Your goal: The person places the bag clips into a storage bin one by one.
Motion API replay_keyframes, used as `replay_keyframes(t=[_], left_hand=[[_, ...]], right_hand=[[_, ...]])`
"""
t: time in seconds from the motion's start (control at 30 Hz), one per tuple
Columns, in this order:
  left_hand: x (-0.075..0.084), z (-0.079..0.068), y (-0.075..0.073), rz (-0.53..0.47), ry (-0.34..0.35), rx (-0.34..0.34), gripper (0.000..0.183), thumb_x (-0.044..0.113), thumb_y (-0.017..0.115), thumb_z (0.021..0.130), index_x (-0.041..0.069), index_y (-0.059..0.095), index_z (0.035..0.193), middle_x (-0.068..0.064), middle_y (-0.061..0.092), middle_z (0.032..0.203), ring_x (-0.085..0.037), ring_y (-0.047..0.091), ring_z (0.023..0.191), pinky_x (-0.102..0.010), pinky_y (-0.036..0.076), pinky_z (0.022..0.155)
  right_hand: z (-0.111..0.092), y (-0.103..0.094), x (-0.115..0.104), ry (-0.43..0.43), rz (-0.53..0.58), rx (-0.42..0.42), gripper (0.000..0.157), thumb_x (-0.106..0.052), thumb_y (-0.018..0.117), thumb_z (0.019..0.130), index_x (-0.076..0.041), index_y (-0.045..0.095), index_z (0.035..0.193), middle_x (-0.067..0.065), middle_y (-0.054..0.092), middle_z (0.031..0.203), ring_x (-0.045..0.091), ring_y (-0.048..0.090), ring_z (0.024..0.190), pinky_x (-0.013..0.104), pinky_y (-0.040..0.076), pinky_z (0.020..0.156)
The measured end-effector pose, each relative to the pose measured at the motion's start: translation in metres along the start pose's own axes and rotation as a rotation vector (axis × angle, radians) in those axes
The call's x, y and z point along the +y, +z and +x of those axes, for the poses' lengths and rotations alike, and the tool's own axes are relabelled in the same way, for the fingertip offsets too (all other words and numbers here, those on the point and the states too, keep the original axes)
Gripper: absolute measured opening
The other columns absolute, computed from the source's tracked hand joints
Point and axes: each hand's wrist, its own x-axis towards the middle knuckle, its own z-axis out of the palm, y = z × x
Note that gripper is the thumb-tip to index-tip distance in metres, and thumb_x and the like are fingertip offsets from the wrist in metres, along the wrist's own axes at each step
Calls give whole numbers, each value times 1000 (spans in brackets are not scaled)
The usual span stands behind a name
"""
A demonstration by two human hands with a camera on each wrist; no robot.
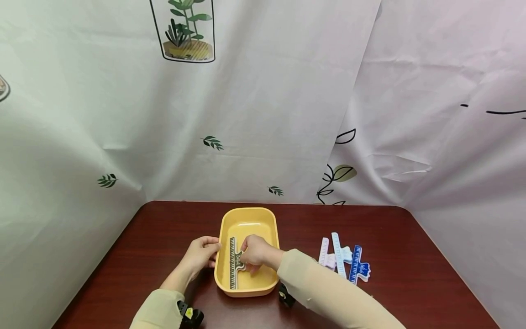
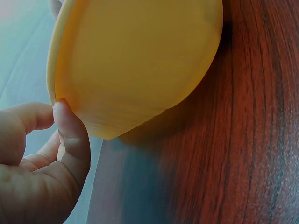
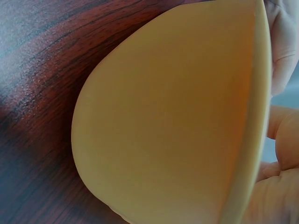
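A yellow plastic tray [image 1: 247, 209] stands on the table, with a black-and-white ruler clip [image 1: 233, 265] lying lengthwise along the left part of its inside. My left hand [image 1: 198, 257] pinches the tray's left rim; in the left wrist view the thumb and fingers [image 2: 71, 133] meet at the edge. Reaching inside over the right rim, my right hand [image 1: 258, 251] has its curled fingers at the clip's handle and grips it. From the right wrist, the tray's outer wall [image 3: 163, 121] hides the clip and most of that hand.
To the right of the tray lie a pink ruler clip [image 1: 323, 250], a light blue one [image 1: 339, 253] and a dark blue one [image 1: 355, 265], with the right sleeve [image 1: 328, 288] close in front. Patterned cloth [image 1: 263, 114] hangs around the dark red table [image 1: 172, 219].
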Motion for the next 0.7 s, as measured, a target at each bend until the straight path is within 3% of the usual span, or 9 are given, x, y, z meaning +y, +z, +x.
replay_keyframes(t=[0.33, 0.7], left_hand=[[-1, 1, 0, 1, -3, 4, 28, 6, 56, 90, -8, 54, 113, -6, 62, 76, -13, 56, 58, -25, 49, 48], [0, 2, 0, 12, -10, 3, 27, 8, 57, 90, -8, 55, 112, -5, 61, 76, -13, 55, 59, -25, 49, 48]], right_hand=[[3, 2, 1, 19, 4, -11, 16, 10, 60, 77, -3, 51, 83, 11, 59, 58, 15, 55, 43, 32, 55, 46], [5, 2, 1, 28, 29, -34, 13, 7, 59, 78, -1, 55, 87, 16, 64, 68, 22, 63, 53, 34, 56, 50]])
